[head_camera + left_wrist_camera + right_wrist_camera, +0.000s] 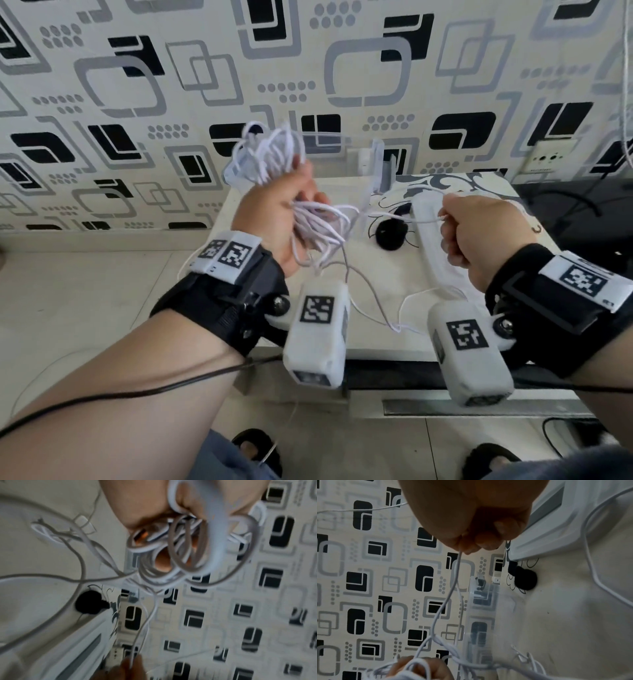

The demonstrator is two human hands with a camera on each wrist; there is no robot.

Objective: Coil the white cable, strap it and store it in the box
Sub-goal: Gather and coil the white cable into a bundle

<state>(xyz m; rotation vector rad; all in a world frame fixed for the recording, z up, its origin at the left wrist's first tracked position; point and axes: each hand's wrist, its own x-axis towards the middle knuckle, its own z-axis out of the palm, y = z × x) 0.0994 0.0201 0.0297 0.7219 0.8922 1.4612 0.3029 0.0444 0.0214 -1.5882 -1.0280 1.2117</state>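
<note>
Left hand (281,212) gripping upright white cable (274,154) loops, right hand (479,233) pinching strand

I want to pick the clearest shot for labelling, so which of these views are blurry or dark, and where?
Head view: mostly sharp, evenly lit, edges bowed by the wide lens; the white cable bundle above the left hand smears slightly. Left wrist view: the blurriest, with streaked loops. Right wrist view: the right hand is shadowed against bright wallpaper, and the strand it pinches is fairly crisp.

hands (281,212): 2 | white cable (318,222): 1 | black strap (390,234): 1 | clear box (373,171): 1
</note>
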